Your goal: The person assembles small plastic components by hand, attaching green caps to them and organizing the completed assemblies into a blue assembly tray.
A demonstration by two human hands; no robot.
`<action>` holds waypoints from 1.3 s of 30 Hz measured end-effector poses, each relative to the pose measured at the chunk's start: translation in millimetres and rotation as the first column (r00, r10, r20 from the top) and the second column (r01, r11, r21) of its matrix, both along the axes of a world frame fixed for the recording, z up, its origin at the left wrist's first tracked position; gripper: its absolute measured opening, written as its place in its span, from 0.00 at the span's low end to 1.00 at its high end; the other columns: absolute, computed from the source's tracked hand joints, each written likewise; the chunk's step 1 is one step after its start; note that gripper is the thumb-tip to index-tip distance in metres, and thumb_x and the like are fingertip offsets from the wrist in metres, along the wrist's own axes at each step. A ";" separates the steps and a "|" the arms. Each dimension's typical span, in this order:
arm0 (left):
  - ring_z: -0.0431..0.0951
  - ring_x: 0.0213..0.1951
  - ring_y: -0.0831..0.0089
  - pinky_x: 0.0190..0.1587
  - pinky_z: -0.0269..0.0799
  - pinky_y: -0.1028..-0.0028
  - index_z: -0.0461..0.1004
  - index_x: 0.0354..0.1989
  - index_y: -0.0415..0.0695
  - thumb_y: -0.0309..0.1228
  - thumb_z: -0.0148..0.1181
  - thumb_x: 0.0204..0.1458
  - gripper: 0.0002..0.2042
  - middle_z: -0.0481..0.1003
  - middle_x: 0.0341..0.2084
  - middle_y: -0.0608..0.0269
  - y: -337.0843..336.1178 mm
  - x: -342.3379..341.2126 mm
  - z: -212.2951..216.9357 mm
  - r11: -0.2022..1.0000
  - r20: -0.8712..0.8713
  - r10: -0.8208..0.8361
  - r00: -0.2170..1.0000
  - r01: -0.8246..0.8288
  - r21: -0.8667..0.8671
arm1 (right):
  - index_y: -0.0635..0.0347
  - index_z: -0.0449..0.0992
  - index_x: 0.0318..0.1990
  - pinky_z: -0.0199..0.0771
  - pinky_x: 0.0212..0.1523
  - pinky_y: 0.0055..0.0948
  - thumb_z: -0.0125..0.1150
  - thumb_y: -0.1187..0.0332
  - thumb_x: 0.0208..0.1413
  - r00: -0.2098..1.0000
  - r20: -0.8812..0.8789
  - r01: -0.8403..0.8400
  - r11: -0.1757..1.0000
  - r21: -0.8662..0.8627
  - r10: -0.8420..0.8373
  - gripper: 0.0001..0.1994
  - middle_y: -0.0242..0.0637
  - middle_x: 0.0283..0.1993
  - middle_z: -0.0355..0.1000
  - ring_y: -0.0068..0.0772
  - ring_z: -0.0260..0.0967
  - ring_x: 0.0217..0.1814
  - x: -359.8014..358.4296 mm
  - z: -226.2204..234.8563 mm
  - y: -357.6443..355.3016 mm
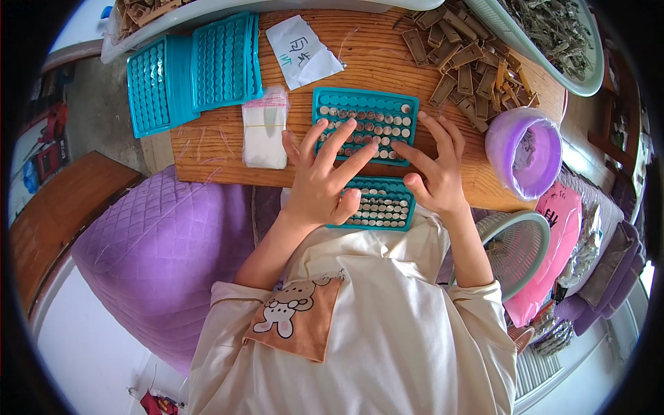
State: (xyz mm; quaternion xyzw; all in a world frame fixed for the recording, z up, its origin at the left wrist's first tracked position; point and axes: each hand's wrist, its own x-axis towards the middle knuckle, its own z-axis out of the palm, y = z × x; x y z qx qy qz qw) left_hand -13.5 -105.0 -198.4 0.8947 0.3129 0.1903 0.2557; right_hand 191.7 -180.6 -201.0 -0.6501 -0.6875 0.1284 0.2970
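A teal tray (365,101) with rows of round wells lies on the wooden table before me. Small silvery discs (405,120) sit in most of its lower rows; along the top row, teal wells show, with one disc at the right end. My left hand (319,181) spreads its fingers over the tray's left half, fingertips on or just above the discs. From the other side, my right hand (440,169) reaches to the tray's right edge, fingers apart. Below, at the table's near edge, a second teal tray (377,223) holds rows of discs, partly covered by my left hand.
Stacked teal trays (225,62) lie at the far left, near a banded bundle of clear bags (265,138) and a paper slip (301,52). Brown rectangular pieces (474,66) are heaped at the far right. A purple bin (503,149) stands by the right edge, above a pale basket (529,249).
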 end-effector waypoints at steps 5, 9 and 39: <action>0.48 0.60 0.53 0.59 0.17 0.46 0.74 0.46 0.56 0.48 0.33 0.51 0.23 0.59 0.58 0.58 3.3 12.6 0.0 0.999 -0.032 0.055 0.998 -0.055 -0.002 | 0.52 0.79 0.36 0.51 0.58 0.45 0.49 0.46 0.51 0.999 -0.039 0.014 1.000 0.023 -0.013 0.21 0.48 0.56 0.60 0.52 0.50 0.58 1.1 0.4 -0.3; 0.47 0.61 0.53 0.58 0.16 0.45 0.74 0.45 0.56 0.49 0.32 0.52 0.24 0.58 0.58 0.58 3.3 14.7 -5.9 0.998 -0.092 0.060 0.994 -0.058 0.022 | 0.52 0.78 0.37 0.50 0.59 0.45 0.50 0.46 0.50 0.998 -0.063 0.018 1.000 0.024 -0.017 0.21 0.48 0.56 0.60 0.52 0.50 0.59 1.5 -0.9 -0.8; 0.48 0.60 0.50 0.56 0.17 0.42 0.74 0.46 0.58 0.49 0.33 0.52 0.23 0.57 0.58 0.58 18.0 19.1 6.4 0.997 -0.096 0.065 0.993 -0.060 0.052 | 0.49 0.73 0.48 0.50 0.58 0.47 0.43 0.44 0.54 0.990 0.120 0.075 0.995 -0.065 -0.067 0.24 0.50 0.60 0.54 0.55 0.50 0.58 -6.2 2.8 6.1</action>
